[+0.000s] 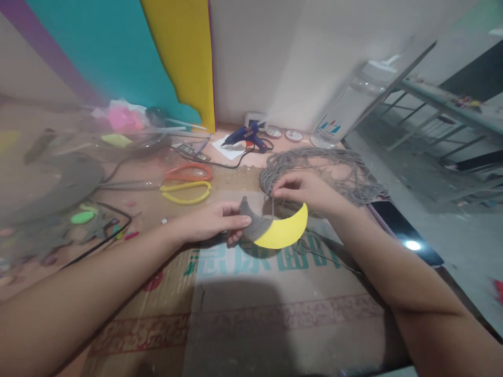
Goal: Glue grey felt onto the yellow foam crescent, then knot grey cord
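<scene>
The yellow crescent (286,232) is at the view's centre, tips toward 12 o'clock, long axis 9-to-3; grey yarn (256,226) wraps its 9 o'clock half. Cardboard (236,314) covers the surface (257,159); glue gun (245,135) at 11, floor (467,230) at 3. Hands apart: left hand (215,220) clamps the wrapped end; right hand (301,189), at 1, pinches a straight strand (273,208).

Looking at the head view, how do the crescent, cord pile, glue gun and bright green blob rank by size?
Largest to smallest:
1. cord pile, partly hidden
2. crescent
3. glue gun
4. bright green blob
</scene>
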The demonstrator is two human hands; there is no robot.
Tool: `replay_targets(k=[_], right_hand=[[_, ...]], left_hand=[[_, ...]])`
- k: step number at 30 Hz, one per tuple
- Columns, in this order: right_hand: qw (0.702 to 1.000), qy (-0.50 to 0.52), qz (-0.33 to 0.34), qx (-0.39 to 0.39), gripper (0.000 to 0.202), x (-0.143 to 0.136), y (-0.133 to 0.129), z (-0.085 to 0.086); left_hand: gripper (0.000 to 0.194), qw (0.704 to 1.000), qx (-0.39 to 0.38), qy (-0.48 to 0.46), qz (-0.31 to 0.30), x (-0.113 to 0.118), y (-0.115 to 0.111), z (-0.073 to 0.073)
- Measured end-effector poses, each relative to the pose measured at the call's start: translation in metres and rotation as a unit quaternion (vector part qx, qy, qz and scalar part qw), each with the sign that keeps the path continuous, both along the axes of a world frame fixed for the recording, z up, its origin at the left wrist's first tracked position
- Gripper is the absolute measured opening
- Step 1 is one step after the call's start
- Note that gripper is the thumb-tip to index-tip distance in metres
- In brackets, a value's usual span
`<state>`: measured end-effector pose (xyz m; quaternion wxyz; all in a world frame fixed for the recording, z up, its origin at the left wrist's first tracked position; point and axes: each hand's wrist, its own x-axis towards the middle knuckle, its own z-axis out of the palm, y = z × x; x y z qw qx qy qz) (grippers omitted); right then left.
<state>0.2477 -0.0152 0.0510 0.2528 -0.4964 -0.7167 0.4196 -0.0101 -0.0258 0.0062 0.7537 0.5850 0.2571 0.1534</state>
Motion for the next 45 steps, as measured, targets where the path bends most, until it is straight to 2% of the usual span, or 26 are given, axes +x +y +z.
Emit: replay_targets(k=[4, 6, 8, 11, 14, 18, 21, 23, 27, 33, 36, 40, 45], right_hand=[[1.000, 0.001, -0.026, 0.008, 0.026, -0.008, -0.003, -0.012], [0.998, -0.024, -0.010, 0.050, 0.024, -0.010, -0.004, -0.017], [0.991, -0.038, -0.008, 0.126, 0.021, -0.010, -0.005, -0.018], [0.973, 0.004, -0.077, 0.217, 0.029, -0.012, -0.007, -0.015], [0.974, 0.108, -0.120, 0.159, 0.040, -0.015, -0.009, -0.015], [0.973, 0.198, -0.118, 0.006, 0.041, -0.024, -0.017, -0.022], [0.972, 0.196, -0.121, -0.042, 0.039, -0.030, -0.023, -0.029], [0.971, 0.200, -0.128, -0.040, 0.039, -0.034, -0.025, -0.033], [0.969, 0.197, -0.144, -0.042, 0.040, -0.037, -0.026, -0.037], [0.974, 0.186, -0.125, -0.018, 0.042, -0.042, -0.030, -0.040], [0.977, 0.178, -0.120, -0.012, 0.042, -0.044, -0.032, -0.039], [0.980, 0.166, -0.112, -0.006, 0.040, -0.045, -0.034, -0.038], [0.980, 0.171, -0.098, -0.017, 0.036, -0.047, -0.036, -0.039]], left_hand=[[0.040, 0.998, -0.034, -0.034, 0.039, 0.002, 0.001, -0.002], [0.041, 0.993, -0.043, -0.045, 0.100, 0.004, 0.002, -0.003], [0.040, 0.982, -0.041, -0.050, 0.177, 0.007, 0.003, -0.003], [0.040, 0.961, -0.006, -0.043, 0.272, 0.010, 0.006, -0.001], [0.039, 0.948, 0.058, -0.023, 0.311, 0.010, 0.007, 0.002], [0.034, 0.943, 0.152, 0.004, 0.296, 0.009, 0.007, 0.002], [0.028, 0.933, 0.230, 0.043, 0.273, 0.009, 0.007, -0.003], [0.029, 0.920, 0.260, 0.059, 0.287, 0.010, 0.007, -0.006], [0.048, 0.893, 0.300, 0.048, 0.332, 0.012, 0.004, -0.009], [0.053, 0.856, 0.403, 0.137, 0.294, 0.012, -0.005, -0.006], [0.044, 0.824, 0.471, 0.169, 0.265, 0.011, -0.003, -0.007], [0.031, 0.776, 0.553, 0.167, 0.253, 0.008, 0.002, -0.010], [0.024, 0.776, 0.549, 0.177, 0.256, 0.008, 0.002, -0.010]])
